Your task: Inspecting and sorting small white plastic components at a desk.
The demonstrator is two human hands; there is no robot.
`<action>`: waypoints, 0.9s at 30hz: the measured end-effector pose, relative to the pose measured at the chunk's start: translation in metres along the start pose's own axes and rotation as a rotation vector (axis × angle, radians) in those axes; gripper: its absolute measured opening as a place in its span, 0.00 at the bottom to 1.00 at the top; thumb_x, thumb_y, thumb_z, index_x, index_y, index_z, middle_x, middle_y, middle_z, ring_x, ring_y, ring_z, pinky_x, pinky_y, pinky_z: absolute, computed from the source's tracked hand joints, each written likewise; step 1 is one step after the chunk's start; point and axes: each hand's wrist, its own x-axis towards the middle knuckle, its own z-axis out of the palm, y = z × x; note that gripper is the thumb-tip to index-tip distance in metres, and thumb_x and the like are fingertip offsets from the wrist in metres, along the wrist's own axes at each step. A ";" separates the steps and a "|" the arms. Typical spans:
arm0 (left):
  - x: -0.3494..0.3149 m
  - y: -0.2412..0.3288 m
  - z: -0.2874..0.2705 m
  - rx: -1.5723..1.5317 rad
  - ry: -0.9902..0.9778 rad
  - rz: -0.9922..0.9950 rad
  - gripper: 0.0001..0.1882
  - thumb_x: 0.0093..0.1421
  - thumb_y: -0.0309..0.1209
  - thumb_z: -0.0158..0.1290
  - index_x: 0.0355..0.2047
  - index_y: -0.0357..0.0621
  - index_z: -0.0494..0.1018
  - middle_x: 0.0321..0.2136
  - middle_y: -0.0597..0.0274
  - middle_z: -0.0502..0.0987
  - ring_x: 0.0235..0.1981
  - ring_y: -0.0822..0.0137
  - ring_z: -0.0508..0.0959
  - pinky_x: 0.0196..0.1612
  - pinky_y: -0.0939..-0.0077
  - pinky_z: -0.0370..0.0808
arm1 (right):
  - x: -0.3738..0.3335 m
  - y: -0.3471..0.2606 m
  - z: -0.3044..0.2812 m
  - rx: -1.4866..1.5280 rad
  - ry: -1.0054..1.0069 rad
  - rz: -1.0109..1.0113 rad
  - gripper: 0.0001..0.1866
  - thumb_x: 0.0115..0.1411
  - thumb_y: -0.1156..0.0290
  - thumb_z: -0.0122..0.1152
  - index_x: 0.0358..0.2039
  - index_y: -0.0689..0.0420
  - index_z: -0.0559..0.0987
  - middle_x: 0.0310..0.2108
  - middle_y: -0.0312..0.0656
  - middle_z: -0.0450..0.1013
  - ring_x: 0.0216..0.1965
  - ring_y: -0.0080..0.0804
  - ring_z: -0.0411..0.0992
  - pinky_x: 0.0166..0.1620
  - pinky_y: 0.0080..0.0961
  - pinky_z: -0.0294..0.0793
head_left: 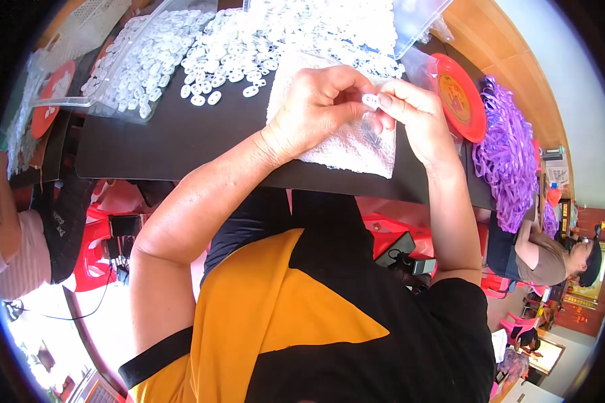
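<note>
One white oval piece [370,101] is pinched in the right hand [418,113], over a pale cloth [353,158]. The left hand [312,106] curls close beside it, its hold impossible to tell; similar pieces [225,50] heap at the dark table's [161,144] far side.

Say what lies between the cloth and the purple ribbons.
In the head view, the red plate lies between the cloth and the purple ribbons, with some clear plastic beside it; the right hand covers part of the stretch.

Black short-sleeved T-shirt [336,305] with an angular orange panel [262,295], black-banded orange left sleeve [157,354], black right sleeve [460,305], black trousers [333,215]
</note>
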 end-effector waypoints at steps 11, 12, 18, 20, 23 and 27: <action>0.017 0.077 -0.062 0.019 0.395 -0.027 0.08 0.52 0.26 0.61 0.34 0.39 0.78 0.23 0.64 0.77 0.23 0.75 0.75 0.25 0.81 0.70 | 0.005 -0.005 -0.004 -0.029 0.120 -0.106 0.09 0.63 0.71 0.56 0.30 0.64 0.78 0.19 0.32 0.68 0.22 0.17 0.66 0.29 0.16 0.65; 0.016 0.084 -0.086 0.361 0.470 0.164 0.04 0.53 0.26 0.60 0.31 0.43 0.79 0.22 0.66 0.78 0.21 0.75 0.75 0.24 0.80 0.70 | 0.003 -0.006 -0.005 -0.063 0.098 -0.117 0.09 0.62 0.72 0.55 0.30 0.65 0.77 0.19 0.33 0.68 0.23 0.19 0.66 0.30 0.17 0.65; 0.021 0.125 -0.160 1.596 0.573 0.115 0.09 0.53 0.27 0.59 0.36 0.46 0.79 0.30 0.60 0.79 0.28 0.59 0.76 0.32 0.69 0.73 | -0.044 -0.057 0.013 -0.008 -0.270 -0.330 0.07 0.54 0.71 0.60 0.30 0.62 0.78 0.27 0.41 0.77 0.29 0.27 0.74 0.32 0.20 0.73; 0.026 0.107 -0.165 1.576 0.469 0.583 0.09 0.53 0.29 0.61 0.35 0.44 0.79 0.24 0.65 0.78 0.24 0.75 0.76 0.28 0.79 0.72 | -0.057 -0.088 0.018 -0.071 -0.620 -0.725 0.06 0.59 0.71 0.57 0.28 0.60 0.77 0.23 0.39 0.68 0.25 0.33 0.71 0.24 0.26 0.68; -0.021 0.087 -0.103 0.995 0.333 0.126 0.03 0.54 0.25 0.59 0.30 0.43 0.77 0.26 0.67 0.78 0.24 0.77 0.75 0.30 0.81 0.71 | -0.069 -0.104 0.042 0.064 -0.946 -0.932 0.10 0.58 0.65 0.61 0.24 0.56 0.75 0.24 0.37 0.64 0.27 0.35 0.70 0.24 0.28 0.66; -0.017 0.020 -0.032 0.566 0.008 -0.170 0.07 0.49 0.24 0.62 0.26 0.39 0.74 0.24 0.62 0.73 0.24 0.68 0.74 0.30 0.75 0.72 | -0.055 -0.145 0.041 0.304 -1.067 -0.908 0.17 0.45 0.64 0.63 0.12 0.52 0.63 0.16 0.39 0.59 0.16 0.36 0.61 0.19 0.30 0.56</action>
